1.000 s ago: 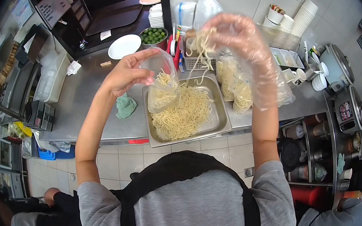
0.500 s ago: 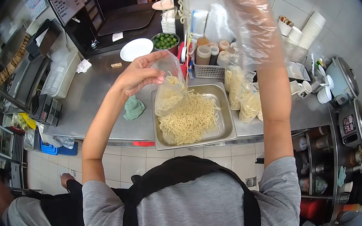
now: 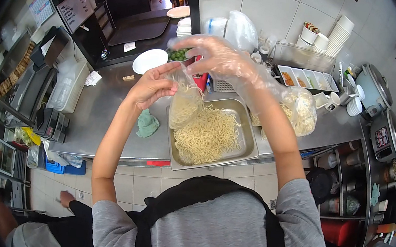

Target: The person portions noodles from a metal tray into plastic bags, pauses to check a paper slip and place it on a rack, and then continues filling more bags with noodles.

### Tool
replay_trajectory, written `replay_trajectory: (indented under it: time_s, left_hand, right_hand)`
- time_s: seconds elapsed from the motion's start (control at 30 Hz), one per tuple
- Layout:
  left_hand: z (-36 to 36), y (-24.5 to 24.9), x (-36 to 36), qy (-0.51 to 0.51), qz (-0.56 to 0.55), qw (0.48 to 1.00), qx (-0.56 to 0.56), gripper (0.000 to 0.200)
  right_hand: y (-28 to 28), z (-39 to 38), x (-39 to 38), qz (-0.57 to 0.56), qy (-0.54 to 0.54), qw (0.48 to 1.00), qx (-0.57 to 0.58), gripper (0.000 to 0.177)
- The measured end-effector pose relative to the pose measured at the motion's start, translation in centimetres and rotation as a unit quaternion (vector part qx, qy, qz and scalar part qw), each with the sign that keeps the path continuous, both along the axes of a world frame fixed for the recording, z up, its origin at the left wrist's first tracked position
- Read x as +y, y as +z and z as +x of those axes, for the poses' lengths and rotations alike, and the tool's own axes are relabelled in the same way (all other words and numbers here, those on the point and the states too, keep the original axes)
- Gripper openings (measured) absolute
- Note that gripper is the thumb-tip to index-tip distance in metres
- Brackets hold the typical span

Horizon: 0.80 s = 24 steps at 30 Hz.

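Observation:
My left hand [image 3: 155,87] pinches the rim of a clear plastic bag [image 3: 185,105] part-filled with yellow noodles. The bag hangs over the left side of a metal tray [image 3: 249,149], where a pile of loose noodles [image 3: 206,136] lies. My right hand [image 3: 220,57], in a loose clear plastic glove, is above and to the right of the bag's mouth with its fingers apart. No noodles show between those fingers. Filled noodle bags [image 3: 303,111] sit right of the tray, partly behind my right forearm.
A green cloth [image 3: 147,123] and a white plate [image 3: 150,61] lie left of the tray. Behind are a bowl of green fruit [image 3: 179,54] and a grey basket [image 3: 223,86]. Toppings [image 3: 305,79] stand at the right. A co-worker [image 3: 2,208] is at the lower left.
My right hand has come down from high above the bag, and the noodles hanging from it are no longer there. My left hand still holds the bag.

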<state>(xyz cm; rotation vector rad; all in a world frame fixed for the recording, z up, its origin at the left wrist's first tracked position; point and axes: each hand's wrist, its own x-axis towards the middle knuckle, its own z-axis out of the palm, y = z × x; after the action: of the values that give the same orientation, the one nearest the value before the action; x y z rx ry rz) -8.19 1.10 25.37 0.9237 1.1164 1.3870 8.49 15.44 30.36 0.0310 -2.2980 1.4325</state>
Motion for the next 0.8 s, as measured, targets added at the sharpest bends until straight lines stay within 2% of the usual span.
replay_trajectory:
  time_s: [0.1, 0.2, 0.27, 0.33, 0.37, 0.4, 0.5, 0.53, 0.57, 0.63, 0.67, 0.77, 0.8]
  left_hand:
    - [0.6, 0.1, -0.3, 0.027, 0.008, 1.0, 0.0, 0.059]
    - [0.3, -0.3, -0.2, 0.037, 0.003, 0.999, 0.009, 0.061]
    - [-0.4, -0.9, -0.3, 0.027, -0.008, 0.999, 0.017, 0.062]
    - [-0.2, -1.1, -0.4, 0.029, -0.013, 0.999, 0.035, 0.063]
    - [-0.1, -1.2, -0.5, 0.029, -0.016, 0.998, 0.044, 0.063]
    - [0.1, -1.4, -0.5, 0.026, -0.018, 0.998, 0.051, 0.064]
    - [0.5, -1.8, -0.4, 0.021, -0.035, 0.998, 0.056, 0.065]
    - [0.4, -1.9, -0.3, 0.02, -0.047, 0.997, 0.049, 0.065]
    - [0.3, -2.0, -0.2, 0.02, -0.059, 0.997, 0.042, 0.065]
    - [-0.2, -2.5, -0.4, 0.027, -0.053, 0.998, 0.027, 0.064]
    - [-0.5, -2.6, -0.4, 0.032, -0.048, 0.998, 0.019, 0.064]
    - [-0.7, -2.6, -0.7, 0.041, -0.009, 0.999, 0.017, 0.062]
    - [-0.7, -2.5, -0.7, 0.041, -0.003, 0.999, 0.014, 0.062]
  right_hand:
    - [-3.2, 1.2, -0.8, 0.023, -0.093, 0.993, -0.065, 0.055]
    - [-7.6, 0.2, 0.1, 0.132, -0.032, 0.979, -0.152, 0.037]
    - [-7.7, -0.1, 0.5, 0.134, -0.019, 0.948, -0.288, 0.025]
    - [-7.1, 0.3, 0.5, -0.068, -0.008, 0.987, -0.148, 0.021]
    - [-6.3, 0.7, 0.2, -0.17, -0.003, 0.983, -0.074, 0.019]
    - [-4.1, 1.1, -0.3, -0.201, -0.004, 0.978, -0.061, 0.011]
    - [-2.9, -0.6, -1.8, -0.224, -0.045, 0.973, 0.045, 0.012]
    - [-3.5, -1.5, -1.4, -0.111, -0.035, 0.993, -0.004, 0.022]
    - [-4.0, -1.9, -1.3, -0.03, -0.005, 1.0, -0.005, 0.027]
    - [-4.2, -2.5, -1.0, 0.135, 0.053, 0.989, -0.005, 0.039]
    - [-3.6, -1.8, -1.1, 0.161, -0.018, 0.987, 0.012, 0.051]
    - [-2.9, 0.7, -1.4, 0.021, -0.076, 0.994, 0.077, 0.049]
    - [-3.6, 0.9, -1.4, 0.046, -0.08, 0.996, 0.0, 0.05]
